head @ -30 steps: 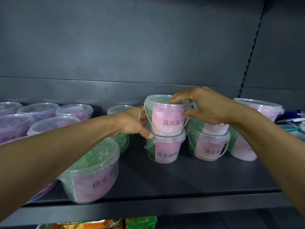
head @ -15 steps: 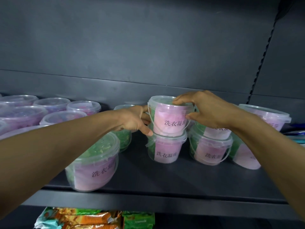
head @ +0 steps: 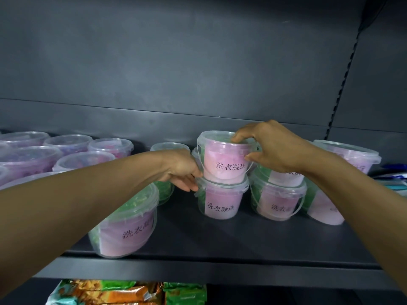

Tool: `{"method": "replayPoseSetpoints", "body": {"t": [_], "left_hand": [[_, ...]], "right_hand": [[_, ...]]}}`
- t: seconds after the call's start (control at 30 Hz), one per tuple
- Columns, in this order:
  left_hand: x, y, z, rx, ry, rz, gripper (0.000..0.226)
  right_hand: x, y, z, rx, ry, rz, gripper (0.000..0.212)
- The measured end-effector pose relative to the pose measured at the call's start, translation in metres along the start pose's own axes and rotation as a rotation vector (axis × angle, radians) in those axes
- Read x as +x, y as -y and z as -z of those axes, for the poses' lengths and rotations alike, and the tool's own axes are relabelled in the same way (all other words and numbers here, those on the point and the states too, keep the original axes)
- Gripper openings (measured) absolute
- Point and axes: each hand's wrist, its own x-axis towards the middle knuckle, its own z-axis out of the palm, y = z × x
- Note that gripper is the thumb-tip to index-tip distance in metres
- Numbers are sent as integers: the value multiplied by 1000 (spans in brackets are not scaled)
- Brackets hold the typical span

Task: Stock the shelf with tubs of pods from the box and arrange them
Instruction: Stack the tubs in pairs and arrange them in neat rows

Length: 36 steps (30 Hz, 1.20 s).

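Right of frame centre, the right hand (head: pixel 276 148) clasps the top tub (head: pixel 224 157) by lid rim and side, probably to square it on the lower tub (head: pixel 221 200) so the stack stands true and its label faces out. The left hand (head: pixel 184 172), fingers loosely curled and holding nothing, touches the seam where the two tubs meet, seemingly steadying the base. The stack sits mid-depth on the shelf (head: pixel 220 241), between both hands, other tubs either side

Dim, dark grey metal back panel (head: pixel 176 62)
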Motion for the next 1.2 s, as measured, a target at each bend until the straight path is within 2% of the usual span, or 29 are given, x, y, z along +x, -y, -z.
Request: {"method": "replayPoseSetpoints", "body": {"t": [0.17,0.37,0.47,0.6,0.83,1.03,1.1,1.2], "left_hand": [[2,-2,-3,-140,-3,90,9],[5,-1,-2,-156,4,85,13],[6,0,-1,-143,13,84,11],[8,0,-1,-140,6,61,26],[6,1,-2,-124,-14,31,34],[-4,-1,0,49,-35,-22,28],[-13,-4,4,139,-87,-60,29],[-33,-6,21,276,-197,-147,41]], "right_hand": [[0,-1,-3,26,-17,-34,36],[-4,-3,-4,36,-24,-53,34],[-5,-2,-4,49,-35,-53,32],[-4,-2,-6,41,-40,-45,34],[-4,-4,-7,51,-48,-45,34],[-6,-2,-9,45,-48,-32,30],[-8,0,-10,5,-55,-14,39],[-16,13,-13,-28,-139,-16,64]]}}
